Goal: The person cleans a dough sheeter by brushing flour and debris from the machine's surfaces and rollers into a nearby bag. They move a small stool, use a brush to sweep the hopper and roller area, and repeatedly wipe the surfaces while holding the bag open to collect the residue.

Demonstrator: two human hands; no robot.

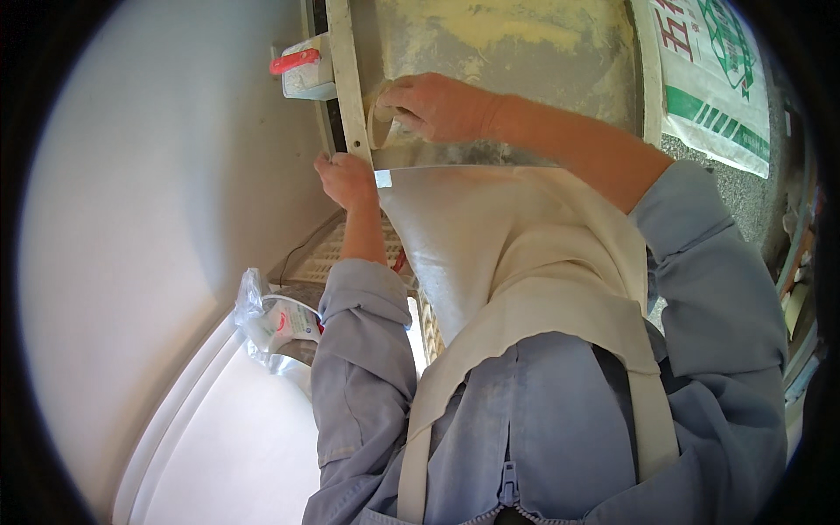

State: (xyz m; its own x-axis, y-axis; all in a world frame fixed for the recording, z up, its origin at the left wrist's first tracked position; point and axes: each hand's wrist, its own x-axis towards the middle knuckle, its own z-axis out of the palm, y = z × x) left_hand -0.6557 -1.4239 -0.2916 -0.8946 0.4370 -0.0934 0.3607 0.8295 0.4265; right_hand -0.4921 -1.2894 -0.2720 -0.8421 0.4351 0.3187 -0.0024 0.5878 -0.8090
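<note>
My right hand (437, 107) is over the left part of a worktop (525, 87) with yellowish powder spread on it. Its fingers are closed on a curved, pale tan piece (378, 127) with a thin rim, whose exact kind I cannot make out. Just beyond my left sleeve, my left hand (349, 180) is curled at the near end of the pale rail (352, 87) bordering the worktop. What its fingers hold, if anything, is hidden. A cream apron (490, 227) spreads from my body up to the worktop's near edge.
A whitish tub (311, 79) with a red-handled tool (295, 61) hangs left of the rail, near the wall (157, 157). A white and green sack (713, 87) lies at the right. Lower left are a clear plastic bag (254, 306) and a slatted crate (324, 249).
</note>
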